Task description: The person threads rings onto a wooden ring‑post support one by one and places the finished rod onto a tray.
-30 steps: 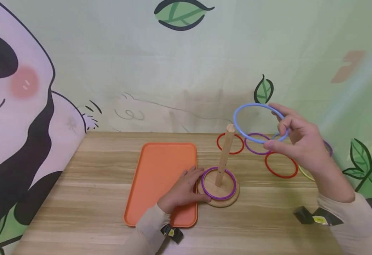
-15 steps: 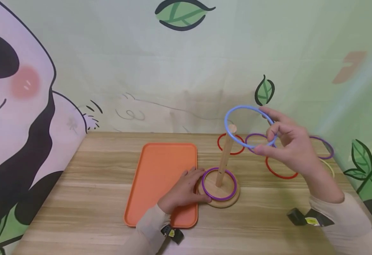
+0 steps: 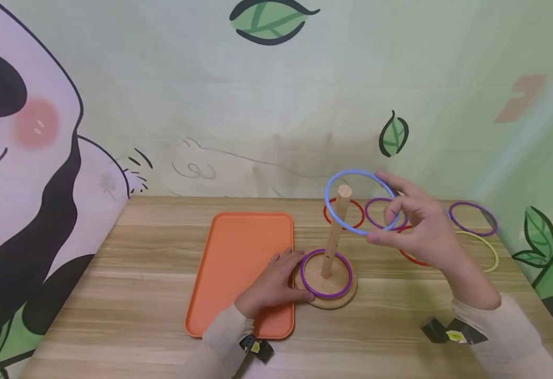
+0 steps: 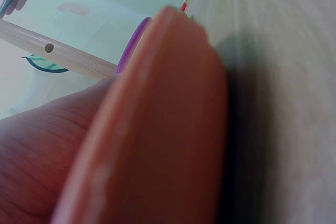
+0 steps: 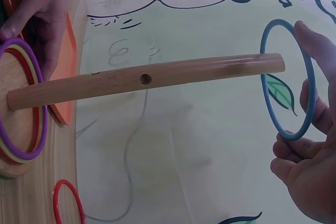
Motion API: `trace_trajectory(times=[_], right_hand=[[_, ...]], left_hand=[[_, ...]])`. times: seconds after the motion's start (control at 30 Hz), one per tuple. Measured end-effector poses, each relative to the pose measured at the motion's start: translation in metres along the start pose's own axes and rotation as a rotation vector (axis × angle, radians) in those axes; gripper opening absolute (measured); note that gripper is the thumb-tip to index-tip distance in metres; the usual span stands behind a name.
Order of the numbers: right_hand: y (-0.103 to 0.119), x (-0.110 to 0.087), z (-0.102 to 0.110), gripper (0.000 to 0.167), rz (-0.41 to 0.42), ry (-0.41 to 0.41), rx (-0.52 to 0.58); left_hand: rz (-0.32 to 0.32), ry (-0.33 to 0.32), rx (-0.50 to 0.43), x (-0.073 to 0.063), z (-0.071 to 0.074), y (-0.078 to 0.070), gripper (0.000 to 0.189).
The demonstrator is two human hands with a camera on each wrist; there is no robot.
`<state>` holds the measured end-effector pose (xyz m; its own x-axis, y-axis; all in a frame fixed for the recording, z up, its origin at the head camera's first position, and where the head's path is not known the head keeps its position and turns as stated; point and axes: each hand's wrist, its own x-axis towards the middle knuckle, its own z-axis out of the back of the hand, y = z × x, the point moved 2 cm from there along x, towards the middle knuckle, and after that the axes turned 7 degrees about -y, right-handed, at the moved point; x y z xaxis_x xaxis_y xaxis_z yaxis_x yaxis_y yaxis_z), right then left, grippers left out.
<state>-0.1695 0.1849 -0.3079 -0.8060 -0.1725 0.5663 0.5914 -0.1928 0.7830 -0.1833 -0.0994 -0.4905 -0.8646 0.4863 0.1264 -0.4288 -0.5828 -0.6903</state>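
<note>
A wooden ring-toss stand (image 3: 333, 247) has an upright peg on a round base. A purple ring (image 3: 302, 268) lies at its foot, over yellow and red rings seen in the right wrist view. My left hand (image 3: 271, 281) holds the base's left side between thumb and fingers, over the orange tray's edge. My right hand (image 3: 420, 226) pinches a blue ring (image 5: 311, 93) at its right side. The blue ring is tilted, high above the base, and the peg's tip stands inside it. In the left wrist view the tray edge (image 4: 152, 124) hides most of the hand.
An orange tray (image 3: 238, 252) lies left of the stand. Behind and right of it, loose rings lie on the wooden table (image 3: 129, 316): red (image 3: 362, 213), purple (image 3: 472, 218), yellow (image 3: 491, 250) and others partly hidden. A panda-print cloth (image 3: 186, 95) hangs behind.
My right hand has moved left and down with the blue ring, which has gone from beside the peg's top to around it. My left hand has stayed in place.
</note>
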Motion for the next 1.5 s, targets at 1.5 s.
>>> trace_trajectory(times=[1.5], right_hand=[[-0.032, -0.034, -0.021, 0.045, 0.044, 0.074, -0.128]], left_hand=[[-0.013, -0.013, 0.004, 0.000, -0.001, 0.002, 0.094]])
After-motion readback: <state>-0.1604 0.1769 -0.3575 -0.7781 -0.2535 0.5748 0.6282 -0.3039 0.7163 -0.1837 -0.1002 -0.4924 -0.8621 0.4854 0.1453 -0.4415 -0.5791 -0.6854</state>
